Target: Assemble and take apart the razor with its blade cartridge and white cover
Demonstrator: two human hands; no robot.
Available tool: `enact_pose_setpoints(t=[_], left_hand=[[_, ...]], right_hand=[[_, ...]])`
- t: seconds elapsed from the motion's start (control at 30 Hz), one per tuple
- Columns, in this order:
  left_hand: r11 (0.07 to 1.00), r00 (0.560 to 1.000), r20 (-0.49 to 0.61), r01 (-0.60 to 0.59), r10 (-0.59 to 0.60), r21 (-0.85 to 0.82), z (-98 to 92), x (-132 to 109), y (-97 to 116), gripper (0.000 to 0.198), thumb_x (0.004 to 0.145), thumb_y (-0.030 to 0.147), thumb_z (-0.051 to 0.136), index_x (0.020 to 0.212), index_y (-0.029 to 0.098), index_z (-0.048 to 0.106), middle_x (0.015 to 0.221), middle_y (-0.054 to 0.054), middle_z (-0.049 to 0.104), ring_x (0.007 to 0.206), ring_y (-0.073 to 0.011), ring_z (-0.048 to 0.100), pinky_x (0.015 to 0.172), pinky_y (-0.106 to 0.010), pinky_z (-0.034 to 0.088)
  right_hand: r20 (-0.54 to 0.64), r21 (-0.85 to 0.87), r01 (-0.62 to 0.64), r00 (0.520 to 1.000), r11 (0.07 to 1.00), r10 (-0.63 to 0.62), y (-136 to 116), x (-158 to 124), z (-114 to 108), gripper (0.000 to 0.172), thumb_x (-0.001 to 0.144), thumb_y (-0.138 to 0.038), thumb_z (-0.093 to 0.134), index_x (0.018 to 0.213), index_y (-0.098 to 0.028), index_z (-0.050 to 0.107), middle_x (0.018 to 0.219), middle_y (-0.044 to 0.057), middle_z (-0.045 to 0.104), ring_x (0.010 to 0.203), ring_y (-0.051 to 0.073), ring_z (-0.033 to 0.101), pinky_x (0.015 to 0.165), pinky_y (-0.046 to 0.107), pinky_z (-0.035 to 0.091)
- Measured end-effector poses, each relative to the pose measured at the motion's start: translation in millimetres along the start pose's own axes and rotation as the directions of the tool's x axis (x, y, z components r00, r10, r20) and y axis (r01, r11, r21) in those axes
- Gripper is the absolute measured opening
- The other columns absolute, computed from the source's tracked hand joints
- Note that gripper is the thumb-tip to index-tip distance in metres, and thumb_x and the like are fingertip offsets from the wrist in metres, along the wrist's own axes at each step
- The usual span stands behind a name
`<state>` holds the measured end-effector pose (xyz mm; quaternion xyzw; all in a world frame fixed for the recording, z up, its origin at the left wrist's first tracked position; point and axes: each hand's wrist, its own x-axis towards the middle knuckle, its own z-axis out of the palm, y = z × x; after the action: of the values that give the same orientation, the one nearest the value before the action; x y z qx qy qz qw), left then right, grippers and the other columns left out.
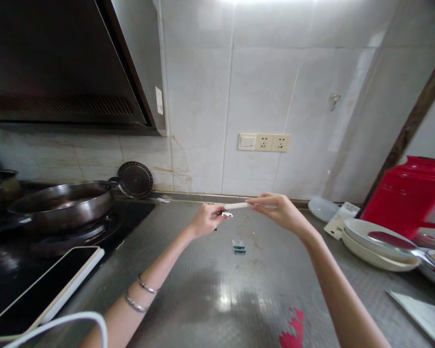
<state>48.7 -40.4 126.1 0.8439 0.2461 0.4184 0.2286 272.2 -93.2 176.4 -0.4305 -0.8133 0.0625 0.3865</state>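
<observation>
Above the metal counter (199, 290), my left hand (208, 220) and my right hand (275, 210) hold a slim white bar-shaped object (237, 206) level between them. My left fingers pinch its left end, where a small shiny silver piece (226, 214) shows just below. The right hand is closed on the other end, thumb and fingers pressed together. What exactly the white object is cannot be made out. Below the hands, two small dark green cylinders (239, 250), like batteries, lie side by side on the counter beside a bit of clear plastic.
On the left, a steel pan (63, 205) sits on the black stove, with a phone (47, 290) and white cable (76, 316) nearer. Stacked plates (377, 258), a white box (340, 221) and a red thermos (402, 198) stand right. A range hood (58, 63) overhangs the stove.
</observation>
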Motion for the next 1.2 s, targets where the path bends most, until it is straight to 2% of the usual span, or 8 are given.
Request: enact_pose_setpoints(t=[0.2, 0.37, 0.57, 0.73, 0.93, 1.1, 1.2], left_hand=[[1.000, 1.000, -0.002, 0.021, -0.021, 0.001, -1.0, 0.1, 3.7, 0.013, 0.077, 0.022, 0.056, 0.078, 0.012, 0.064, 0.070, -0.001, 0.063, 0.067, -0.0106, 0.056, 0.065, -0.019, 0.043], [0.995, 0.999, -0.014, 0.031, -0.033, -0.095, -1.4, 0.7, 5.7, 0.014, 0.077, 0.022, 0.055, 0.081, 0.012, 0.064, 0.080, -0.005, 0.066, 0.076, -0.0128, 0.059, 0.074, -0.023, 0.046], [0.994, 0.999, -0.016, 0.031, -0.033, -0.104, -0.4, 1.1, 3.3, 0.011, 0.075, 0.021, 0.058, 0.077, 0.011, 0.063, 0.074, -0.003, 0.064, 0.070, -0.0114, 0.057, 0.069, -0.021, 0.045], [0.988, 0.999, -0.011, 0.041, -0.043, -0.147, -0.6, 1.3, 0.9, 0.013, 0.075, 0.022, 0.057, 0.080, 0.011, 0.063, 0.079, -0.005, 0.064, 0.075, -0.0130, 0.058, 0.075, -0.023, 0.046], [0.986, 0.999, 0.008, 0.034, -0.033, -0.162, -1.3, 1.0, -1.2, 0.012, 0.075, 0.022, 0.058, 0.079, 0.012, 0.062, 0.076, -0.003, 0.064, 0.075, -0.0132, 0.059, 0.072, -0.023, 0.045], [0.979, 0.999, -0.007, 0.050, -0.053, -0.196, -1.4, 1.0, 2.2, 0.012, 0.074, 0.022, 0.058, 0.077, 0.011, 0.062, 0.077, -0.005, 0.065, 0.075, -0.0138, 0.060, 0.073, -0.024, 0.046], [0.983, 0.999, 0.003, 0.053, -0.054, -0.177, -1.1, 0.6, 2.4, 0.011, 0.074, 0.022, 0.059, 0.077, 0.011, 0.062, 0.076, -0.004, 0.065, 0.074, -0.0134, 0.059, 0.072, -0.023, 0.046]], right_hand=[[0.080, 0.075, 0.021, 0.996, 0.997, -0.027, -0.6, -1.0, -2.4, 0.031, 0.080, -0.040, 0.054, 0.099, -0.022, 0.069, 0.086, 0.005, 0.066, 0.074, 0.017, 0.060, 0.067, 0.026, 0.044], [0.005, 0.050, -0.033, 0.999, 0.998, 0.033, 5.2, -1.8, -5.3, 0.030, 0.079, -0.039, 0.054, 0.097, -0.020, 0.070, 0.086, 0.006, 0.067, 0.079, 0.019, 0.060, 0.071, 0.028, 0.043], [0.107, 0.101, -0.001, 0.994, 0.995, -0.010, 1.4, -1.1, -3.4, 0.030, 0.079, -0.039, 0.055, 0.099, -0.021, 0.069, 0.087, 0.005, 0.066, 0.076, 0.017, 0.060, 0.069, 0.026, 0.043], [0.055, 0.080, -0.029, 0.998, 0.996, 0.025, 3.5, -1.2, -3.8, 0.031, 0.079, -0.038, 0.054, 0.099, -0.019, 0.069, 0.087, 0.006, 0.066, 0.077, 0.018, 0.060, 0.069, 0.026, 0.043], [0.130, 0.112, 0.000, 0.991, 0.994, -0.015, 2.9, -1.8, -4.5, 0.034, 0.078, -0.043, 0.055, 0.101, -0.021, 0.069, 0.088, 0.006, 0.066, 0.077, 0.018, 0.060, 0.068, 0.027, 0.044], [0.083, 0.073, -0.065, 0.995, 0.995, 0.058, 6.8, -3.0, -9.0, 0.034, 0.079, -0.042, 0.054, 0.098, -0.019, 0.069, 0.089, 0.007, 0.066, 0.079, 0.019, 0.060, 0.070, 0.027, 0.043], [0.104, 0.072, -0.038, 0.994, 0.997, 0.030, 3.0, -2.9, -9.0, 0.034, 0.079, -0.042, 0.054, 0.100, -0.020, 0.069, 0.088, 0.006, 0.066, 0.078, 0.018, 0.060, 0.070, 0.027, 0.043]])
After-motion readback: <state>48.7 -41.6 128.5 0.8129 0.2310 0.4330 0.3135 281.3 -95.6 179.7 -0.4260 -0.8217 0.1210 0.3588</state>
